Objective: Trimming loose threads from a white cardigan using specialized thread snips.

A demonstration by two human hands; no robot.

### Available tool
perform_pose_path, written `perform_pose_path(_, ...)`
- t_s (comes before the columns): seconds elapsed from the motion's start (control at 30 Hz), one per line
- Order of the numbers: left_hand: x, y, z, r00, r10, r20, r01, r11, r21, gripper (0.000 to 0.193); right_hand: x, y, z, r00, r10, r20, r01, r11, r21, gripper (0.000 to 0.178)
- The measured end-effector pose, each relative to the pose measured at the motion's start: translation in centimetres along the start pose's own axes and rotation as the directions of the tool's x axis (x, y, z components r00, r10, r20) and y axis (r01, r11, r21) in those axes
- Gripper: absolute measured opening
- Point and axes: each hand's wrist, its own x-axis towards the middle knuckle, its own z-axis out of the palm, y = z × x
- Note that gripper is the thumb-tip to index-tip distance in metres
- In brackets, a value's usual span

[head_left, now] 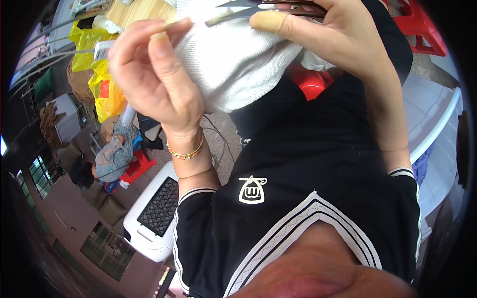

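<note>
A white knitted fabric piece (238, 64) lies bunched over my lap, its upper part cut off by the top of the picture. My left hand (154, 74) is at its left edge, thumb and fingers closed in a pinch; what they hold, if anything, is too small to make out. In my right hand (338, 35) are dark thread snips (233, 16), their two blades apart and pointing left over the fabric. A tan tape wrap covers my right thumb. A beaded bracelet circles my left wrist.
Yellow plastic bags (107, 92) hang at the left beside metal bars. Beyond, a person in a patterned top (118, 151) sits on a red stool (136, 169). A white appliance with a black grille (154, 213) stands at lower left, a white plastic table (432, 114) at right, a red stool (420, 27) upper right.
</note>
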Motion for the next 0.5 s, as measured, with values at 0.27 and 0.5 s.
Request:
perform_pose_path(0.27,-2.8,0.6,-6.2,0.956,-0.289,-0.046,0.292,0.935,0.199,0.020,0.1,1.7,1.6,0.982,0.144,0.121,-0.144,0.989,-0.006,0.033)
perform_pose_path(0.5,-3.5,2.8,-7.9,0.871,-0.421,0.253,0.324,0.879,0.350,0.020,-0.3,1.1,0.9,0.992,0.114,-0.061,-0.117,0.992,-0.051,0.013)
